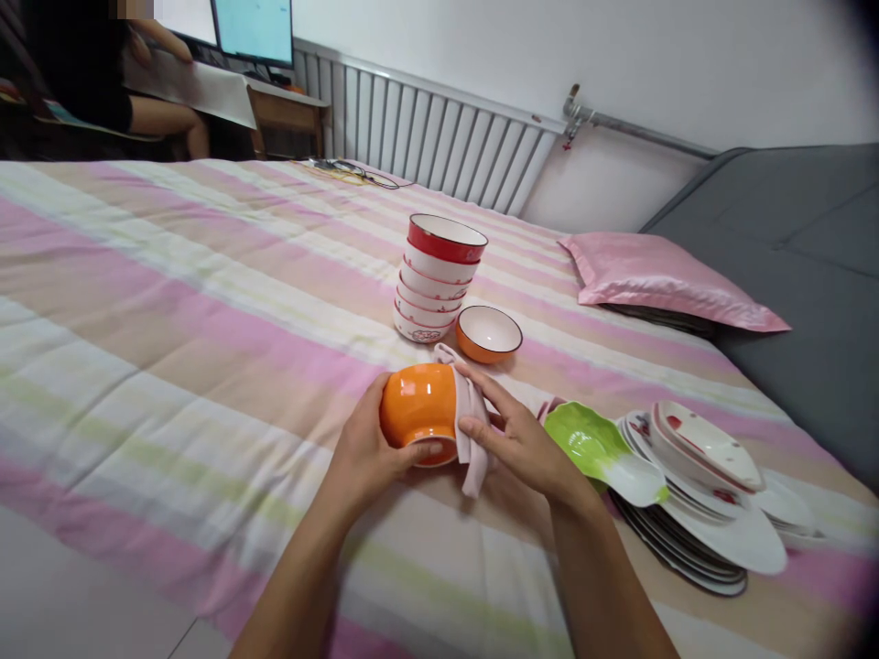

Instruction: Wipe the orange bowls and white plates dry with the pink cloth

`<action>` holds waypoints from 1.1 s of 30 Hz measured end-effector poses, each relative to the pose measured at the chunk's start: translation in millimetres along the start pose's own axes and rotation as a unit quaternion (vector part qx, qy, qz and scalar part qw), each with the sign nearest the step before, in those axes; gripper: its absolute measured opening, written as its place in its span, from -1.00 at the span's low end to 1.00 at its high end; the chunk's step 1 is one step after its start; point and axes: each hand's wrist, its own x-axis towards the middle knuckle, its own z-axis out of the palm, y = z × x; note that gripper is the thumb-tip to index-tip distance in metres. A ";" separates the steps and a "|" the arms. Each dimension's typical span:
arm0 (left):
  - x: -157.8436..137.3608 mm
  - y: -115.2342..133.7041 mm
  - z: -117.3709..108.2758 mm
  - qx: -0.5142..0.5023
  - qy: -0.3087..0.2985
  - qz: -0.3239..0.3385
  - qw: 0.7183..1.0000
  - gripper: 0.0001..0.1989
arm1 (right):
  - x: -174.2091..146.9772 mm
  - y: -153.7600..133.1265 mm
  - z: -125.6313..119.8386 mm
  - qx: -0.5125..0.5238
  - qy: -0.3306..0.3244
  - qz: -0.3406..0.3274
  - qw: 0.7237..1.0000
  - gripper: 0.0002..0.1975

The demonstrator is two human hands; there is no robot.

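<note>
Orange bowl [416,398] clasped in left hand [374,447], cloth [470,412] pinched against it by right hand [514,437], wipe looks unfinished; can't tell if stacked bowls [438,284] beyond grip are done.

I count two orange bowls [412,398] [486,331], one bowl stack [439,275] and one green dish [583,435]. There's one pink pillow [659,273] too.

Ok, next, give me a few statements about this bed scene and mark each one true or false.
1. The left hand holds an orange bowl. True.
2. The right hand holds nothing. False: it holds a pale pink cloth.
3. A second orange bowl sits beside the stacked bowls. True.
4. The stacked bowls are blue. False: they are white and red.
5. A pink pillow lies by the grey headboard. True.
</note>
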 end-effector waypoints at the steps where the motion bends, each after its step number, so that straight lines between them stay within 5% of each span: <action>1: 0.1 -1.5 -0.4 -0.012 0.000 -0.005 1.000 -0.16 | 1.0 3.3 -0.5 0.028 -0.006 0.008 1.000 -0.44; 14: 3.0 -15.3 -4.8 -0.067 0.034 -0.030 0.997 -0.17 | 7.9 11.6 7.0 0.120 -0.015 0.017 0.993 -0.34; 26: 0.5 -11.8 1.6 0.033 0.022 0.011 0.999 -0.05 | 7.4 0.7 12.8 -0.063 0.028 -0.075 0.995 -0.42; 33: -3.4 0.6 2.9 0.123 0.008 0.039 0.992 -0.17 | 1.8 -14.7 27.3 -0.214 0.041 -0.104 0.970 -0.44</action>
